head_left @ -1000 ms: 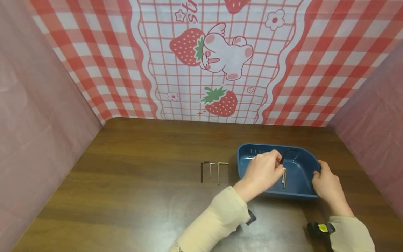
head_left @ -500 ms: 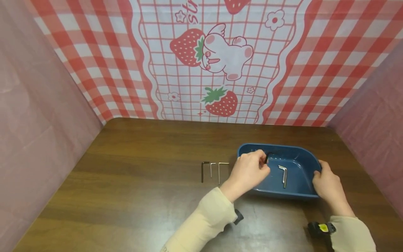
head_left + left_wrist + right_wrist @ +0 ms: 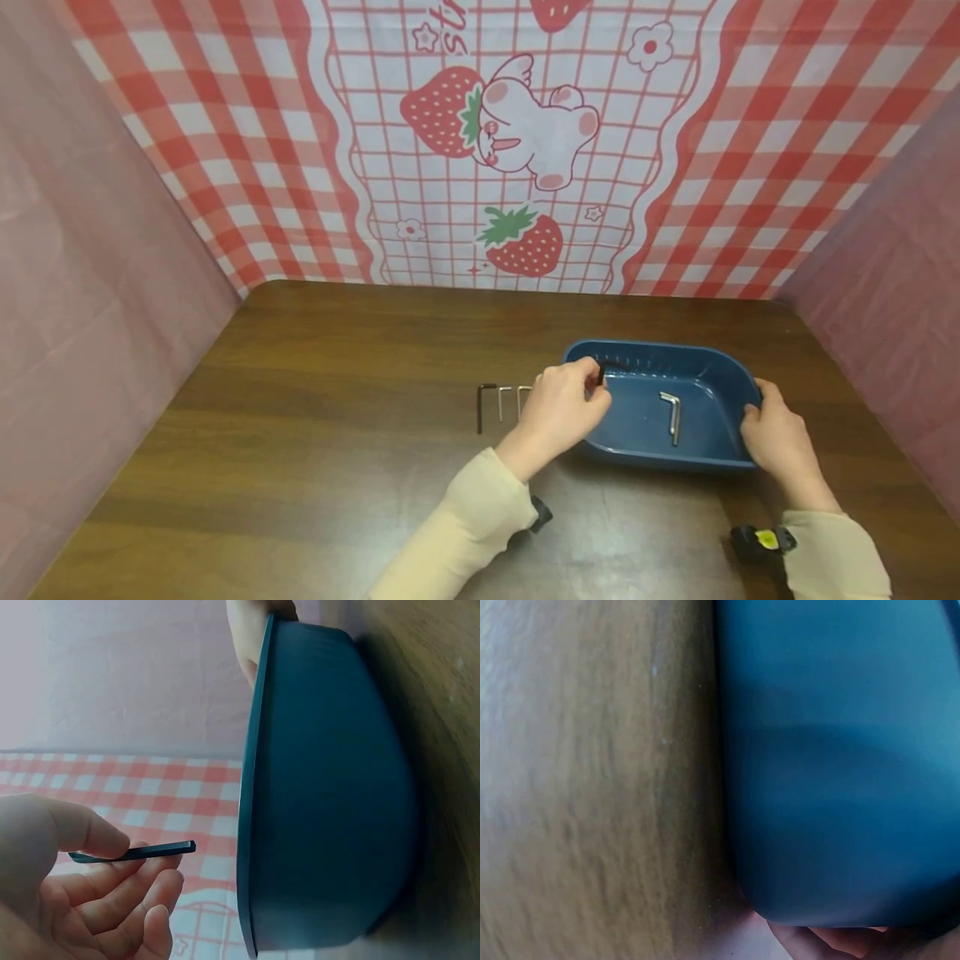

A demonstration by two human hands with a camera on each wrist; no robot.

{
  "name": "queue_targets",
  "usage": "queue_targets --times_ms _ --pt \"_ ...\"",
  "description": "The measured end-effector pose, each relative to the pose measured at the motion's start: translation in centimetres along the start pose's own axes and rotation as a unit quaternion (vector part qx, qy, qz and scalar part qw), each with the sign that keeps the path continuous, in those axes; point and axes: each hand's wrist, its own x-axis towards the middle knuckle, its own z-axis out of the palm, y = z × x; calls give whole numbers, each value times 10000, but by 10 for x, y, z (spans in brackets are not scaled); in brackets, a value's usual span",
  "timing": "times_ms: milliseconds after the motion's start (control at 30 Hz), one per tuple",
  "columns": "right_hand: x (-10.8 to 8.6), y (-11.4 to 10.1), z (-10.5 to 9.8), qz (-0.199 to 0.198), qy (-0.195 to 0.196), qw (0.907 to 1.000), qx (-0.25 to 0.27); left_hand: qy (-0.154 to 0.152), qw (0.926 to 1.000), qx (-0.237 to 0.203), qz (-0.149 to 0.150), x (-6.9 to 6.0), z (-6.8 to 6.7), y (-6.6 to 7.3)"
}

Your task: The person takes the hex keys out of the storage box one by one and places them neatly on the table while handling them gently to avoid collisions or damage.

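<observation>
Beyond tray (image 3: 637, 429) and table (image 3: 300, 450), checked cloth (image 3: 517, 158).

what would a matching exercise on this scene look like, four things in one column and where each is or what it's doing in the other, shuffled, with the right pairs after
Things
1) left hand
2) right hand
3) blue tray
4) black L-shaped key outside both hands

Places and states
A) lying on the wooden table, left of the tray
B) has silver keys inside it
C) gripping the tray's right end
D) pinching a dark key

Right pairs
1-D, 2-C, 3-B, 4-A
</observation>
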Motion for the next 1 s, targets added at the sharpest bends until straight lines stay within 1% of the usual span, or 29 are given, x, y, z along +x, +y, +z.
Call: queue_targets --times_ms 200,333,500,700,800,1000 --pt "0 -1 -1 37 -25 10000 -8 129 9996 -147 -211 -3 -7 -14" --pt "1 -1 -1 32 -17 10000 -12 264 9991 -61 -336 -5 -11 -22" --pt "1 -2 -2 67 -58 10000 8 423 9984 52 -382 -6 -15 -30" --pt "1 -3 -1 35 37 10000 -8 608 9974 149 -354 -8 -21 -38" --pt "2 -3 -1 45 -4 10000 -4 568 9972 132 -462 -10 -25 -44" --pt "1 -3 -1 63 -81 9999 24 367 9962 116 -785 -14 -33 -56"
